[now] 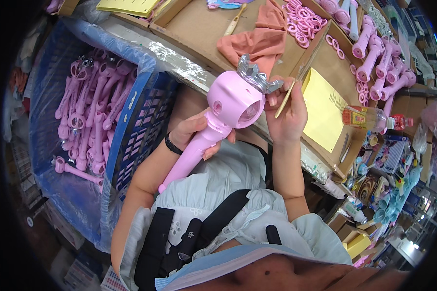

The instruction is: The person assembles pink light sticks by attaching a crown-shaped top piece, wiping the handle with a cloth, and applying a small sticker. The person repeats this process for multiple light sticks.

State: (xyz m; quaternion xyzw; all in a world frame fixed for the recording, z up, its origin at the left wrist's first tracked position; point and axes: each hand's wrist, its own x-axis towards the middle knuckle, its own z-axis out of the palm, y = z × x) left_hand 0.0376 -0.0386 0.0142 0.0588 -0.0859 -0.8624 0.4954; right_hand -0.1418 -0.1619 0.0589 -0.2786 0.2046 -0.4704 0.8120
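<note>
My left hand [188, 132] is wrapped around the handle of a pink toy wand [232, 99], held tilted above my lap. The wand has a large rounded head with a round opening in its side. On top of that head sits a silver crown [254, 76]. Beside the crown, my right hand [287, 116] pinches a thin, pale wooden-looking stick [284, 100]; its exact kind is unclear. The fingertips of that hand are at the crown's edge. A black band circles my left wrist.
To the left stands a blue basket [124, 116], plastic-lined, with many pink wands [85, 106]. The cardboard-lined worktop holds an orange cloth [262, 41], a wooden-handled brush [235, 20], pink rings [303, 22], yellow paper [323, 109], pink wand parts [386, 60] and a bottle [366, 118].
</note>
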